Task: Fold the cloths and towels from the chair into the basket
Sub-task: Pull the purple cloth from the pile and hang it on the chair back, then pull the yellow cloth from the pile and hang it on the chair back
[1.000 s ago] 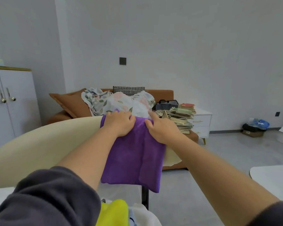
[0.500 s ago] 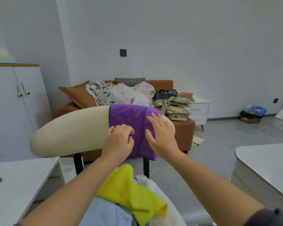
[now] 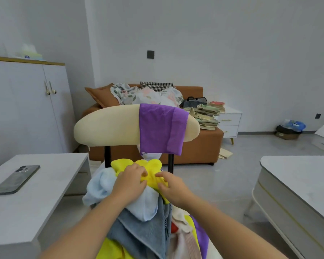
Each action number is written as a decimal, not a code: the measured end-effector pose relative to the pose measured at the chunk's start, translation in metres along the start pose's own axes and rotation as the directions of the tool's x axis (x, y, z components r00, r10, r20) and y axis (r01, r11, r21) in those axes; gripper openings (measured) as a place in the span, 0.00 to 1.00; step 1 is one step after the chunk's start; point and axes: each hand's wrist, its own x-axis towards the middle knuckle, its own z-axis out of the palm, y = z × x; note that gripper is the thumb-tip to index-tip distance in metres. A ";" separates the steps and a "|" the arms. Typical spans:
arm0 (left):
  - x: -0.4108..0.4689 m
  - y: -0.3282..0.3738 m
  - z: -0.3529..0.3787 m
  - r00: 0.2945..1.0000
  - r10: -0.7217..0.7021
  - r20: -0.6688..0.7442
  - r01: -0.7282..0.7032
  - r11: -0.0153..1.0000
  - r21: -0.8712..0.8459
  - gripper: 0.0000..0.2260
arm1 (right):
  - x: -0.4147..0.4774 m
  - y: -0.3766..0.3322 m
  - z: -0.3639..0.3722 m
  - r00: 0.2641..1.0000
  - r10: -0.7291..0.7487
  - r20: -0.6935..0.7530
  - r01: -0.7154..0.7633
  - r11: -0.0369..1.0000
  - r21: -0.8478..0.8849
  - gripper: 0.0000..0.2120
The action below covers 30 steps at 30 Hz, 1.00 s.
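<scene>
Looks down on a chair heaped with laundry, both hands low at the top of the pile. Grips the yellow cloth (image 3: 150,168) with the left hand (image 3: 129,181), fingers curled into its folds. Pinches the same cloth at its near edge with the right hand (image 3: 173,189), thumb toward fingertips, slightly blurred. Holds that cloth bunched on the heap, atop a light blue towel (image 3: 101,186) and a grey-blue towel (image 3: 144,234), with more yellow, pink and purple fabric lower down. Faces the cream backrest (image 3: 107,126), with a purple cloth (image 3: 159,129) draped over its right half and hanging down the front. Sits framed by two white surfaces: at left a surface (image 3: 36,206) carrying a phone (image 3: 15,179) lying back up, at right a rounded surface (image 3: 297,180). Takes in, beyond the chair, an orange sofa (image 3: 202,144) bearing a floral blanket (image 3: 144,94), a stack of books (image 3: 208,114) at its right end and a white cabinet (image 3: 26,109) against the left wall
</scene>
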 end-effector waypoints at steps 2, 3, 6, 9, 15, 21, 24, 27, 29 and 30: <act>-0.003 0.001 -0.001 0.997 -0.014 -0.074 0.010 0.999 -0.051 0.07 | -0.002 -0.004 0.000 1.000 0.019 -0.015 -0.019 0.999 0.046 0.17; -0.004 0.002 -0.003 0.995 -0.032 -0.093 0.025 0.997 -0.078 0.05 | -0.002 -0.005 0.000 0.999 0.037 -0.017 -0.036 0.997 0.073 0.16; 0.000 0.001 -0.006 0.992 -0.111 -0.060 0.100 0.983 -0.157 0.03 | 0.000 -0.006 0.002 0.996 0.081 -0.038 -0.075 0.988 0.134 0.21; 0.006 -0.002 -0.005 0.990 -0.140 0.004 0.140 0.983 -0.123 0.13 | 0.007 -0.006 0.008 0.988 0.142 -0.058 -0.128 0.971 0.202 0.30; 0.011 -0.003 -0.007 0.988 -0.073 0.135 0.074 0.997 0.000 0.32 | 0.020 -0.007 0.009 0.989 0.098 -0.112 -0.086 0.991 0.106 0.08; 0.011 0.011 -0.023 0.979 0.024 0.203 -0.051 0.990 0.132 0.16 | 0.016 -0.008 0.006 0.971 -0.151 -0.183 0.160 0.987 0.032 0.13; 0.008 0.012 -0.028 0.999 0.039 0.035 -0.044 0.987 0.155 0.05 | 0.015 -0.007 0.004 0.933 -0.272 -0.235 0.275 0.961 -0.020 0.13; 0.005 0.010 -0.037 0.993 0.066 -0.098 -0.052 0.990 0.134 0.04 | 0.014 -0.011 -0.002 0.900 -0.359 -0.248 0.353 0.933 -0.069 0.06; 0.005 0.010 -0.044 0.970 0.113 -0.215 -0.083 0.986 0.141 0.04 | 0.012 -0.017 -0.008 0.928 -0.302 -0.220 0.298 0.953 -0.052 0.06; 0.006 0.009 -0.049 0.950 0.150 -0.274 -0.115 0.983 0.141 0.04 | 0.010 -0.021 -0.012 0.951 -0.248 -0.184 0.249 0.968 -0.019 0.09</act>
